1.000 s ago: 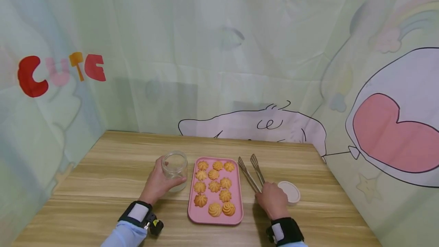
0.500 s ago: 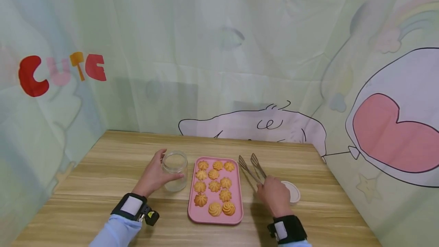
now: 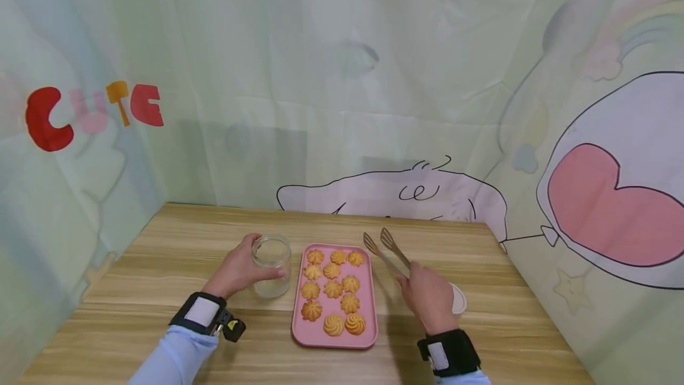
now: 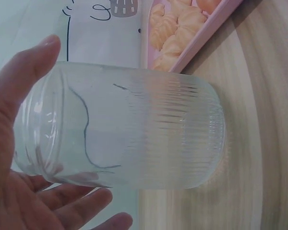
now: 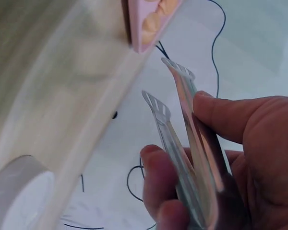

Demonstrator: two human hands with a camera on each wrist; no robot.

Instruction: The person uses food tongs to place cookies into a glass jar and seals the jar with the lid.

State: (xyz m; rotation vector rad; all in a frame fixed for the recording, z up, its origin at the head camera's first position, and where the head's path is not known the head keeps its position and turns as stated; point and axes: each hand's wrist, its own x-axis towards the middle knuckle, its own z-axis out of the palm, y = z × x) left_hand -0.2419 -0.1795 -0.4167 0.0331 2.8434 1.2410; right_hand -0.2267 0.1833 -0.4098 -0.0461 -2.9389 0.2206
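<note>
A clear glass jar (image 3: pixel 272 287) stands upright on the table, left of a pink tray (image 3: pixel 307 337). My left hand (image 3: pixel 237 272) holds the jar from its left side near the neck, thumb on one side and fingers on the other; nothing shows inside the jar (image 4: pixel 149 129). Swirled piped cookies (image 3: pixel 333 289) lie in rows on the tray. In my right hand (image 3: pixel 429 299) is a pair of metal tongs (image 5: pixel 201 143), gripped between thumb and fingers. The slotted tips of the tongs are spread apart and point away from me, right of the tray's far end.
A round white lid (image 3: pixel 459 300) lies on the wooden table (image 3: pixel 513 337), partly hidden behind my right hand. A printed cloth backdrop (image 3: pixel 342 106) rises along the table's back and sides.
My right hand has raised the tongs, and their tips have shifted up and left. My left wrist has moved left and its fingers have shifted on the jar, which stays in place.
</note>
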